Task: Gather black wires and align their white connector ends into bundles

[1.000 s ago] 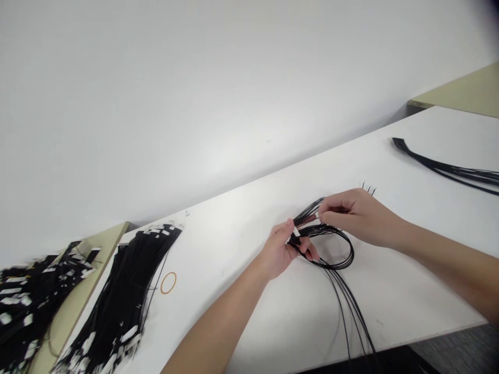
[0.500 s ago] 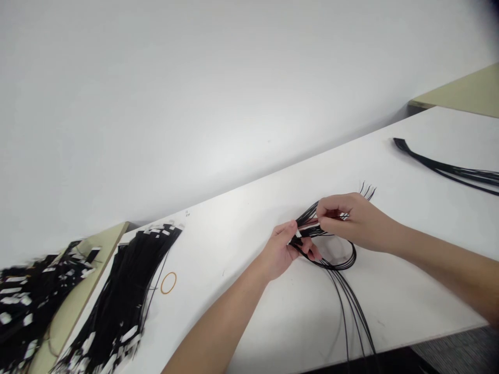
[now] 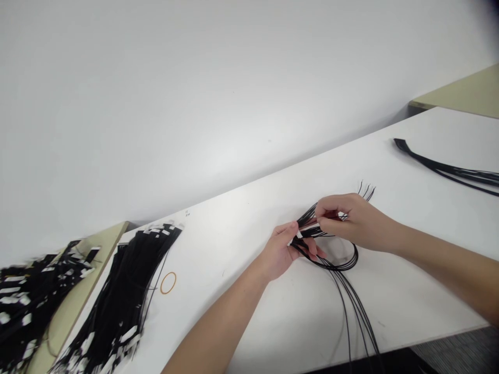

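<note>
My left hand (image 3: 286, 249) is closed around a looped bundle of thin black wires (image 3: 346, 266) above the white table. A small white piece shows under its thumb. Thumb and fingers of my right hand (image 3: 345, 215) are pinched together at the upper part of the same loop, just right of the left hand. What exactly lies between those fingertips is partly hidden. Several loose wire ends stick up behind the right hand, while longer strands hang down over the table's front edge.
A thick pile of black cables with white ends (image 3: 120, 291) lies on the table (image 3: 218, 259) at left. Another cable pile (image 3: 35, 296) rests on a yellowish board beyond it. An orange rubber band (image 3: 168, 283) is near the first pile. More black cables (image 3: 448, 167) lie at far right.
Almost nothing differs. The wire loop and its hanging strands have shifted very slightly, and both hands keep nearly the same place and grip.
</note>
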The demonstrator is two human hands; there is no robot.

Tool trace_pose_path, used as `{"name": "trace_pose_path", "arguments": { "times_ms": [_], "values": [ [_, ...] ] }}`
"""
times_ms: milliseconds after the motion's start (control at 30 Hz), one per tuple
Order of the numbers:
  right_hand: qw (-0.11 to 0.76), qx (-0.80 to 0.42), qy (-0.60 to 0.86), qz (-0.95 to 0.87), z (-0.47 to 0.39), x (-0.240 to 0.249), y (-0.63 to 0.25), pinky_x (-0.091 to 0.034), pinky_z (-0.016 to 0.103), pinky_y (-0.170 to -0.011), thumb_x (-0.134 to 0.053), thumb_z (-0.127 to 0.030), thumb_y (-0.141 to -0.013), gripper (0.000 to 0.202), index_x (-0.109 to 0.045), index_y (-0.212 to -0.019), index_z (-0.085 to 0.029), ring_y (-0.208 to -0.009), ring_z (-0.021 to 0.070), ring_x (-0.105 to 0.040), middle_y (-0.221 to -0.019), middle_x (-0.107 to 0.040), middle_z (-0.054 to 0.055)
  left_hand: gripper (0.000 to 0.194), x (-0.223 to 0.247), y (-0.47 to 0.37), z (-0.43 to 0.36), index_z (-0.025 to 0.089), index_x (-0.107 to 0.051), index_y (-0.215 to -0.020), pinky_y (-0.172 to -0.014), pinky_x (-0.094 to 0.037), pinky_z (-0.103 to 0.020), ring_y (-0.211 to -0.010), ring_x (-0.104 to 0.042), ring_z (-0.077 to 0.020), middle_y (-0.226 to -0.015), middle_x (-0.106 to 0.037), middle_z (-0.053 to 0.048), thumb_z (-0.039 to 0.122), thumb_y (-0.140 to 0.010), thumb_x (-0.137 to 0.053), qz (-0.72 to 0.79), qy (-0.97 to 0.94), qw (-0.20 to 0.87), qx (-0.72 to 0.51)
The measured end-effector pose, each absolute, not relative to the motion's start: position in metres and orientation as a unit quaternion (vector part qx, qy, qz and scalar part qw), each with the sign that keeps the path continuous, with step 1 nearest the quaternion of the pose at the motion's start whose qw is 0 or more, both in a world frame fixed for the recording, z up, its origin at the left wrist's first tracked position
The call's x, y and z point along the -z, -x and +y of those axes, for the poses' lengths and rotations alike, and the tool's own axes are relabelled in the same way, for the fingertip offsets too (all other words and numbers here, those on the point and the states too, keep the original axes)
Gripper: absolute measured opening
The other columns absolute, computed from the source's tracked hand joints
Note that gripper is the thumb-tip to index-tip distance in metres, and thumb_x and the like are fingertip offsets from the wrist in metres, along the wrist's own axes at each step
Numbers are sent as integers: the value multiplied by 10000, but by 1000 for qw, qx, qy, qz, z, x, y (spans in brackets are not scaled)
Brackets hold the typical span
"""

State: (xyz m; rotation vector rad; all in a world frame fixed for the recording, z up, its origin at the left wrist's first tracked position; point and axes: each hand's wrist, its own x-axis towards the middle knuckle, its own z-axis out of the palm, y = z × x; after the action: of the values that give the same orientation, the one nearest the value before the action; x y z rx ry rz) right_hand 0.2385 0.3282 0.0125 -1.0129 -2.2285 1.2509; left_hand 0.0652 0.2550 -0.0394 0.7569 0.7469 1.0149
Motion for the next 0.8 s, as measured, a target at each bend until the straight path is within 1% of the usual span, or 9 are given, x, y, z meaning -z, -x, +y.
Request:
{"name": "trace_pose_path", "arguments": {
  "times_ms": [100, 167, 300, 367, 400, 467, 567, 700, 800],
  "values": [
    [200, -449, 363, -791, 328, -12, -238, -331, 226, -537, -480, -181, -767, 134, -490, -633, -178, -575, 96, -416, -599, -477, -28, 477, 38, -65, 256, 89, -583, -1078, -675, -452, -325, -741, -644, -264, -660, -568, -84, 481, -898, -379, 344, -329, 750, -460],
    [217, -436, 371, -791, 328, -12, -238, -351, 233, -552, -485, -251, -814, 154, -522, -679, -186, -597, 107, -447, -630, -514, -17, 504, 38, -64, 257, 111, -572, -1126, -669, -452, -308, -752, -646, -259, -671, -568, -74, 509, -893, -369, 341, -303, 759, -464],
    [320, -328, 424, -781, 335, -5, -242, -405, 252, -623, -449, -365, -878, 186, -569, -887, -223, -680, 128, -513, -784, -594, 7, 545, 40, -61, 259, 191, -499, -1273, -651, -455, -277, -763, -654, -240, -721, -586, -55, 545, -885, -352, 325, -228, 777, -488],
    [341, -276, 476, -762, 342, -2, -245, -407, 254, -593, -406, -373, -897, 204, -554, -955, -244, -647, 126, -515, -804, -603, 7, 544, 39, -60, 260, 208, -499, -1278, -631, -455, -265, -777, -659, -246, -731, -594, -52, 551, -878, -363, 318, -202, 778, -503],
    [325, -260, 503, -758, 345, -1, -247, -399, 254, -560, -389, -376, -901, 213, -549, -963, -250, -615, 126, -508, -791, -603, 6, 540, 39, -60, 260, 215, -503, -1275, -617, -454, -259, -788, -661, -252, -733, -598, -52, 552, -875, -370, 313, -194, 777, -510],
    [254, -239, 541, -765, 351, 0, -251, -366, 254, -497, -382, -389, -893, 228, -556, -927, -247, -558, 131, -491, -738, -599, 7, 525, 38, -60, 259, 224, -516, -1263, -590, -451, -249, -825, -661, -267, -747, -613, -57, 548, -870, -387, 306, -185, 774, -522],
    [144, -232, 533, -801, 355, 0, -252, -353, 261, -486, -411, -402, -866, 244, -584, -829, -235, -566, 146, -503, -699, -598, 12, 497, 37, -60, 259, 233, -534, -1245, -575, -457, -249, -901, -649, -289, -822, -645, -74, 533, -869, -407, 297, -175, 772, -534],
    [95, -298, 450, -837, 349, 1, -249, -377, 252, -527, -459, -402, -837, 252, -595, -735, -217, -623, 136, -521, -742, -602, 7, 477, 36, -59, 259, 256, -537, -1246, -570, -469, -249, -966, -629, -291, -955, -665, -81, 521, -867, -424, 291, -150, 773, -544],
    [73, -339, 401, -848, 345, 2, -247, -352, 237, -507, -466, -416, -835, 306, -540, -649, -185, -581, 114, -462, -676, -548, 5, 468, 37, -58, 260, 266, -543, -1241, -557, -474, -249, -995, -618, -295, -988, -666, -79, 521, -863, -435, 291, -142, 771, -548]
  ]
}}
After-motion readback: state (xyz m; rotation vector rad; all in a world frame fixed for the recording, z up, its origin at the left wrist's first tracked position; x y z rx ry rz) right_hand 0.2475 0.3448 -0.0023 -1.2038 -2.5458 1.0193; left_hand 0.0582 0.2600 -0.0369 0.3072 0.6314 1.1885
